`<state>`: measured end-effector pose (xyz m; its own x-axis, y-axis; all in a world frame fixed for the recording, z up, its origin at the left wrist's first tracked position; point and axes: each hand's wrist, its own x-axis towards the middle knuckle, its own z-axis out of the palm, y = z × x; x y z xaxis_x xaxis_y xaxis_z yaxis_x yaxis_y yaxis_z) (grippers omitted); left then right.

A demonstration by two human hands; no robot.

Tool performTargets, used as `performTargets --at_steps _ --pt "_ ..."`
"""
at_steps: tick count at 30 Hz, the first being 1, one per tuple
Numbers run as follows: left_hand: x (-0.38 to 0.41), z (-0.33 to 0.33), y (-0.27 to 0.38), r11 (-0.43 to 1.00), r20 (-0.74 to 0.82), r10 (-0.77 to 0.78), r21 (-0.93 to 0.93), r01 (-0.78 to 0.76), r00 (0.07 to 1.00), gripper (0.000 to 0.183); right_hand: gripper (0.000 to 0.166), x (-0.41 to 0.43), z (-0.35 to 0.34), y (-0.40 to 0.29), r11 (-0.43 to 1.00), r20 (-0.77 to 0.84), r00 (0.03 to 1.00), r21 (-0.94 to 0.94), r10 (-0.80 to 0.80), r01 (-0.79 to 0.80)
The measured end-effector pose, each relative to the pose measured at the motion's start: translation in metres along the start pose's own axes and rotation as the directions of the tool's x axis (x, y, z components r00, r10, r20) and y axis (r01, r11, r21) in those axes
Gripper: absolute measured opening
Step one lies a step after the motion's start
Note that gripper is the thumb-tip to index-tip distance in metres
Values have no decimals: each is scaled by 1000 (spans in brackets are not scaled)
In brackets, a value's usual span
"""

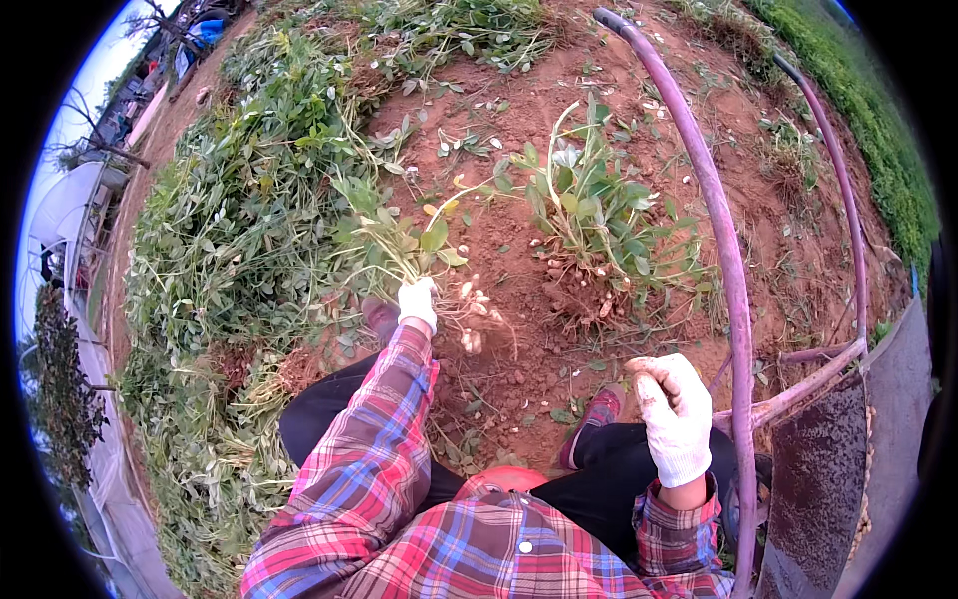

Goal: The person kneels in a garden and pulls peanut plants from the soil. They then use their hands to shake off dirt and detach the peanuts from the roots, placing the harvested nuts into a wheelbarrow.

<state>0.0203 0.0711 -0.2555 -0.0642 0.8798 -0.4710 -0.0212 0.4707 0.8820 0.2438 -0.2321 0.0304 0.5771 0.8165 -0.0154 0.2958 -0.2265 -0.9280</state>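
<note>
My left hand [418,301], in a white knit glove, grips a peanut plant [393,243] by its stems low down. A cluster of pale peanut pods [475,303] hangs from its roots, to the right of the glove. My right hand [673,412], in a soiled white glove, is raised above my right knee with its fingers curled. Whether anything is inside those fingers is hidden. Ahead of it on the soil lies another uprooted peanut plant [599,202], with pods and earth on its roots.
A large heap of peanut plants [254,172] spreads along my left. At my right stands a wheelbarrow with purple tubular handles [718,202] and a rusty metal tray [816,479]. Reddish soil [494,404] with scattered leaves lies before me. A red object [509,478] shows between my legs.
</note>
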Motion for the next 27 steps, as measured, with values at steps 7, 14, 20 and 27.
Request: performTargets --at_steps 7,14,20,27 --pt "-26 -14 88 949 345 16 -301 95 938 2 11 -3 9 16 998 -59 996 -18 -66 65" --pt "-107 -15 201 944 704 72 -277 179 707 12 14 -8 15 1 987 -27 990 -85 -136 133" --pt "-110 -35 196 919 523 286 -386 -75 803 10 13 -1 33 -43 892 187 914 -221 -359 395" --pt "-117 -47 228 823 430 415 -553 -130 802 13 18 56 59 -25 929 249 923 -151 -294 337"
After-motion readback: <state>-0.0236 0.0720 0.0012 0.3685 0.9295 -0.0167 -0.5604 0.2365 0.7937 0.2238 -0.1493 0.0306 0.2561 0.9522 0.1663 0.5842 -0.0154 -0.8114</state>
